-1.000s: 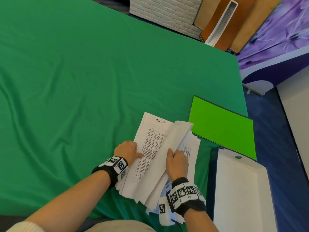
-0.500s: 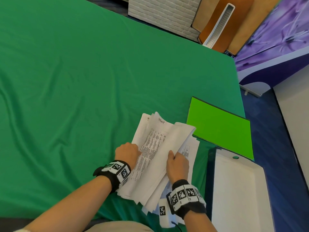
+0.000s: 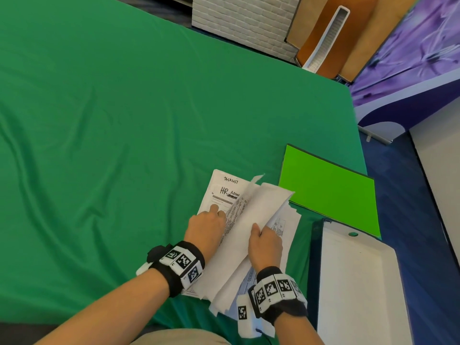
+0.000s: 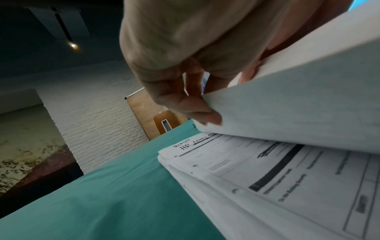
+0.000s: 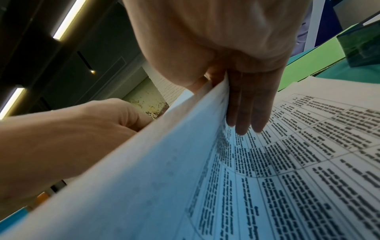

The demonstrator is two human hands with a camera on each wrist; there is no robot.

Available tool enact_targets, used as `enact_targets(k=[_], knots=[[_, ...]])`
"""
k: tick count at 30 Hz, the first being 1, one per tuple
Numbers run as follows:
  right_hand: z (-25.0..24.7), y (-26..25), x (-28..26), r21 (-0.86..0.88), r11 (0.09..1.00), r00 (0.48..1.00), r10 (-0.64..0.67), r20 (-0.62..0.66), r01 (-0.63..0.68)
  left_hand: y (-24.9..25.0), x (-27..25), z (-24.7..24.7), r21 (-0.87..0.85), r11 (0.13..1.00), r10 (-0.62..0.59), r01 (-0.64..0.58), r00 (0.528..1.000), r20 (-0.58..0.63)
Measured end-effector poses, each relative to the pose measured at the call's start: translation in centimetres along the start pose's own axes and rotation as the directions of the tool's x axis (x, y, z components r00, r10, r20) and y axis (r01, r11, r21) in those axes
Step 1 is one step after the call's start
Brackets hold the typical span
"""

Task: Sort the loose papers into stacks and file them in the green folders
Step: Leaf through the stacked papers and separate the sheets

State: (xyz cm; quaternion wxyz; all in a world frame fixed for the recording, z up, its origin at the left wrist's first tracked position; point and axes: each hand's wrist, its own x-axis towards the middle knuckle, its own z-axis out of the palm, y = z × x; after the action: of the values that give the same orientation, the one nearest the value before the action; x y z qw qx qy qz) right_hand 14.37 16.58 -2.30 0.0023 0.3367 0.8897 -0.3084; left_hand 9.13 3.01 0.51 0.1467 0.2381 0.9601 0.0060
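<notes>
Two hands are in view, the left hand and the right hand, each with one marker-covered wristband: two wristbands in all. Between and under the hands lies one loose pile of papers; its sheets overlap too much to count, though at least four separate layers show. One bundle of lifted sheets stands up between the hands. Beyond the right hand lies one green folder on the counter, which carries one green cloth. To the right of the right hand sits one white tray-like box. One upright white heater-like unit stands far beyond both hands.
</notes>
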Motion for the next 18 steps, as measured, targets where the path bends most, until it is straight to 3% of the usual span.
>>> enact_targets(k=[10, 12, 15, 18], knots=[[0.2, -0.4, 0.2, 0.074, 0.997, 0.999, -0.017, 0.051, 0.013, 0.3, 1.6, 1.3, -0.165, 0.979, 0.092, -0.115, 0.986, -0.140], [0.1, -0.6, 0.0, 0.105, 0.994, 0.997, -0.028, 0.076, 0.020, 0.4, 1.6, 1.7, -0.240, 0.952, 0.151, -0.189, 0.974, -0.167], [-0.1, -0.8, 0.0, 0.139, 0.990, 0.995, -0.037, 0.096, 0.024, 0.5, 1.8, 2.6, -0.426, 0.843, 0.306, -0.328, 0.944, -0.122], [-0.1, -0.3, 0.2, 0.128, 0.991, 0.997, -0.034, 0.075, 0.025, -0.1, 2.2, 3.1, -0.499, 0.813, 0.307, -0.300, 0.949, -0.071]])
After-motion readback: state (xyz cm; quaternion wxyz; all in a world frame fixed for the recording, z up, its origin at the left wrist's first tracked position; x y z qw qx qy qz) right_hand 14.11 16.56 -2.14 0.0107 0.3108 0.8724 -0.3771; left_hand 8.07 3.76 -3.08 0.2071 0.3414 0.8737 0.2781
